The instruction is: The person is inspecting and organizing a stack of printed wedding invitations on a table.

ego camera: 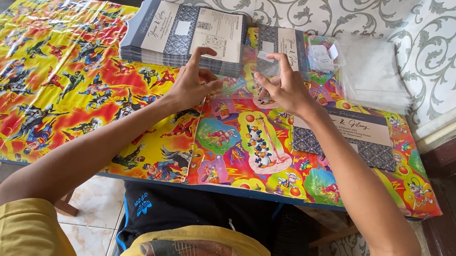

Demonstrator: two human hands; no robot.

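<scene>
Near the top centre of the frame, above the bench [52, 134] with its bright cartoon-print covering, the person's two hands meet over a clear plastic sleeve [242, 83]. The left hand [192, 84] pinches the sleeve's left edge between thumb and fingertips, and the right hand [285, 85] grips its right side with fingers spread, so both are closed on the same thin film, held just off the bench. A grey-and-white printed card [273, 48] shows through or behind the sleeve; whether it is fully inside cannot be told. The film looks slippery and limp, so a loose pinch could likely let it slide free, and a card pushed in at an angle could catch a corner and crease or split the mouth. Just behind the left hand sits a tall stack of printed cards [185, 36], close enough that a stray knuckle might nudge its top layers askew. At the upper right lies a pile of empty clear sleeves [375, 73], apparently holding nothing. One finished-looking card [345, 136] rests flat at the right of the bench, near the right forearm.
</scene>
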